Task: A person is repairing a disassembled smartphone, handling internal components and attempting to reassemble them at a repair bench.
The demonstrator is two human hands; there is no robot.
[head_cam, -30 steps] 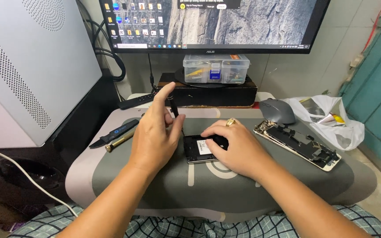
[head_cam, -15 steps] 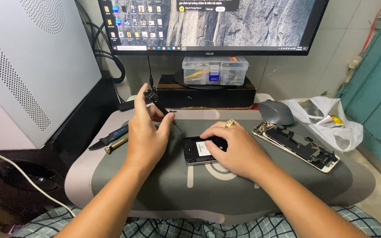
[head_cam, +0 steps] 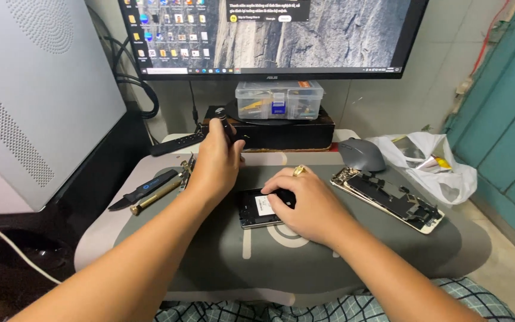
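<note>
Head view: right hand (head_cam: 305,203) hides most of the opened phone (head_cam: 257,209).

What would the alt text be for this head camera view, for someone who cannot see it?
The left hand grips a slim black tool while the right hand presses on a small black phone part on a grey mat. An opened phone lies right.

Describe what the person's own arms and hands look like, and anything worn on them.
Both forearms are bare, with no sleeves, gloves or watch in view. The right hand wears a gold-coloured ring on one of its fingers. The left hand shows no jewellery.
</note>
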